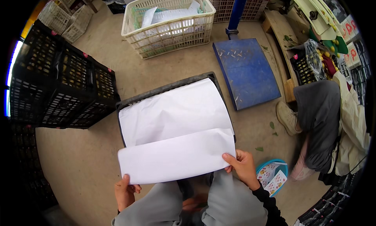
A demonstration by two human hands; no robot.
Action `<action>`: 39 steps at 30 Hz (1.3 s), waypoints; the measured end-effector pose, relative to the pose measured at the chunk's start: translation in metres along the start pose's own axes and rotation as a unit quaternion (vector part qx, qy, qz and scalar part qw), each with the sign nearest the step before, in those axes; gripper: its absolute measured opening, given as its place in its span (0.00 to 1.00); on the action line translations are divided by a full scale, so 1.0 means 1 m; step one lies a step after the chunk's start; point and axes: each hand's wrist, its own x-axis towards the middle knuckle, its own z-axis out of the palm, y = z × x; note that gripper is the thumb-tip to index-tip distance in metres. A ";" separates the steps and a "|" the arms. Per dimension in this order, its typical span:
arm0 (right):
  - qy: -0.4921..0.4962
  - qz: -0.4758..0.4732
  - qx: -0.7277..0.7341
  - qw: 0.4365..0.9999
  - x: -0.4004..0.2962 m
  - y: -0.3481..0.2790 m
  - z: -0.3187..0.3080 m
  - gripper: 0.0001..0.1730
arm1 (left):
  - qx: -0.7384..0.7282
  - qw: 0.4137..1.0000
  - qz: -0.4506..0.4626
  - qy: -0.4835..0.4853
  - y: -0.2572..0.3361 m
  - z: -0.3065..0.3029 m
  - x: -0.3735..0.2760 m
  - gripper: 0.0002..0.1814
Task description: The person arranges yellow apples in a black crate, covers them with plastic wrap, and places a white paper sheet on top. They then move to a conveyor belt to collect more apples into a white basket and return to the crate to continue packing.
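White paper sheets (176,111) line a black plastic crate (167,89) on the floor before me. The paper's near part (176,158) lies across the crate's near side and hides its rim. My left hand (125,192) pinches the paper's near left corner between thumb and fingers. At the right edge my right hand (242,167) grips the paper, thumb on top. The paper hides the crate's inside.
Stacked black crates (64,82) stand left. A white basket (169,35) with papers and a blue platform scale (249,73) lie beyond. A co-worker's leg (318,123) is at right, near a blue basin (273,177) holding printed sheets. Leaves (259,149) lie on the floor.
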 end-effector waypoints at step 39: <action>-0.101 -0.340 -0.311 0.882 0.133 -0.073 0.021 0.20 | 0.326 0.936 0.098 -0.086 0.083 0.024 0.138 0.12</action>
